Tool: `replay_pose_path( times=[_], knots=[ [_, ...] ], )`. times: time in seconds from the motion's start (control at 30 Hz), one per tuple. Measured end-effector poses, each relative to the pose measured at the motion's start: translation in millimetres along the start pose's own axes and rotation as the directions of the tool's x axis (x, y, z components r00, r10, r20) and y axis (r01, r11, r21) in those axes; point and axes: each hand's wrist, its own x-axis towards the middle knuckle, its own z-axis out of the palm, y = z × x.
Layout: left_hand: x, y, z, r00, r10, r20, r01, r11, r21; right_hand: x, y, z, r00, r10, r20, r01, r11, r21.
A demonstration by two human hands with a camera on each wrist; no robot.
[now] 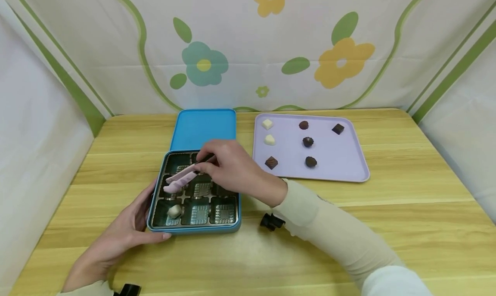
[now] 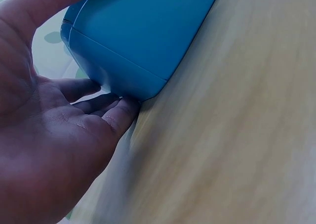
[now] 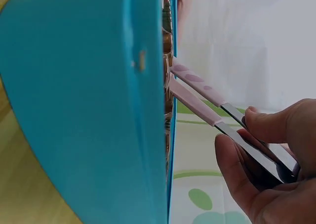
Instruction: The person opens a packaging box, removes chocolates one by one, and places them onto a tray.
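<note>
My right hand (image 1: 232, 164) pinches a pair of tongs (image 3: 197, 103) with pale pink tips and metal arms. The tips reach down into the middle-left compartment of a blue tin box (image 1: 195, 231), and they hide much of that compartment. In the front-left compartment sits a white chocolate (image 1: 174, 211). The box's dark divided insert (image 1: 199, 190) has ribbed compartment floors. At the front-left corner my left hand (image 1: 125, 225) grips the box, thumb along the front wall and fingers against the left side; the left wrist view shows those fingers (image 2: 121, 115) at its lower edge.
A blue lid (image 1: 205, 126) lies behind the box. On the right, a lilac tray (image 1: 341, 173) carries white chocolates (image 1: 269, 139), a brown diamond-shaped chocolate (image 1: 271, 162) and several dark chocolates (image 1: 308, 141). A flowered cloth (image 1: 248, 80) hangs behind the wooden table (image 1: 407, 179).
</note>
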Motion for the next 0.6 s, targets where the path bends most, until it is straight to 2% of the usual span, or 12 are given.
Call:
replay_pose_path(
  times=[0.2, 0.37, 0.6],
  knots=[
    [0.6, 0.2, -0.4, 1.000, -0.019, -0.006, 0.019, 1.000, 0.008, -11.1, 9.2, -2.9, 0.995, 0.070, -0.075, -0.061, 0.991, 0.116],
    [0.2, -0.8, -1.0, 1.000, -0.004, -0.008, 0.004, 1.000, 0.012, -20.6, 18.5, 0.1, 0.982, 0.134, -0.135, -0.104, 0.972, 0.212],
    [0.7, -2.7, -0.9, 1.000, 0.006, -0.008, -0.006, 1.000, 0.024, -29.2, 28.5, 6.8, 0.962, 0.213, -0.172, -0.161, 0.948, 0.274]
  ],
)
